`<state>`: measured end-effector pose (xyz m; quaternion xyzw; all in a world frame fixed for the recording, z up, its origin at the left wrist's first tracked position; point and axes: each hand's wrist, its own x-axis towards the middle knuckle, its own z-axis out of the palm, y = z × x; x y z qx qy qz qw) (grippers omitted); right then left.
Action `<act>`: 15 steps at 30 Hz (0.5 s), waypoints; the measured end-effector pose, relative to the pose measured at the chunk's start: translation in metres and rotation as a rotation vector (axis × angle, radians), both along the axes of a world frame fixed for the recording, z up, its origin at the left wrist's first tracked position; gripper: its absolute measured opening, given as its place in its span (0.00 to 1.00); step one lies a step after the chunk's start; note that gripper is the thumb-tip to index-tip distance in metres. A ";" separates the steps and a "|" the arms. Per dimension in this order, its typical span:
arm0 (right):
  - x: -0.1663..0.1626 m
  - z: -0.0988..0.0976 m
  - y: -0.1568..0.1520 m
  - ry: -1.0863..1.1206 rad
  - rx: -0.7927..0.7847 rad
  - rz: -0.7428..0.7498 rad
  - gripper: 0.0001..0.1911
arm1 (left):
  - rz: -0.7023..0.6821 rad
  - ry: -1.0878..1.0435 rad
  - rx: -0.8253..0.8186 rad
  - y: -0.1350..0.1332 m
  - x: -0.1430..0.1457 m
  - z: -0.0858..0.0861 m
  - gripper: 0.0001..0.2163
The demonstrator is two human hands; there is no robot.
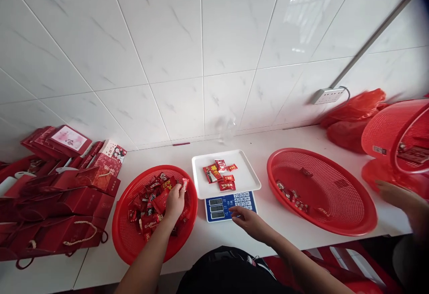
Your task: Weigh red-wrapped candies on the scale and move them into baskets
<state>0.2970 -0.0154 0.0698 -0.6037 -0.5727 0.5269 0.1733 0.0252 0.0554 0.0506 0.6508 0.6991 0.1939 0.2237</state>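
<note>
Red packets (161,201) lie heaped in the left-hand round basket (121,236), a red mesh one on the white tabletop (208,251). The left hand (175,202) reaches over that heap, its fingers grasping a small packet (185,184) near the basket's far right side. A handful of wrapped pieces (227,185) rests on the white tray (250,180) of a scale (217,215), just right of this basket. The right hand (250,223) is at the scale's blue panel, its fingers released and loosely bent; whether they touch the keys I cannot tell. Farther right, a wider red basket (360,227) holds a few scattered packets, with another person's hand (397,195) beyond it. Dark red gift boxes (77,195) crowd the tabletop's left end.
</note>
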 end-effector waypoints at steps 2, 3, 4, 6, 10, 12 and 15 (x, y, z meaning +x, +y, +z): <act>0.000 0.000 -0.001 -0.001 0.012 -0.008 0.18 | -0.116 -0.013 0.060 0.010 0.021 0.010 0.14; 0.000 0.000 -0.002 -0.002 0.013 -0.011 0.18 | -0.182 -0.005 0.072 0.016 0.034 0.013 0.14; 0.000 0.001 -0.003 -0.004 0.011 -0.013 0.18 | -0.241 0.006 0.077 0.023 0.046 0.016 0.13; 0.001 0.004 -0.005 -0.003 0.001 -0.019 0.18 | -0.316 0.008 0.062 0.036 0.070 0.018 0.12; 0.011 0.003 -0.013 -0.016 -0.003 -0.057 0.20 | -0.354 -0.124 0.004 0.057 0.101 0.019 0.11; 0.019 -0.002 -0.019 -0.036 0.001 -0.080 0.20 | -0.347 -0.147 0.000 0.059 0.104 0.017 0.12; 0.029 -0.012 -0.028 -0.065 0.000 -0.119 0.20 | -0.371 -0.077 0.055 0.051 0.092 0.012 0.14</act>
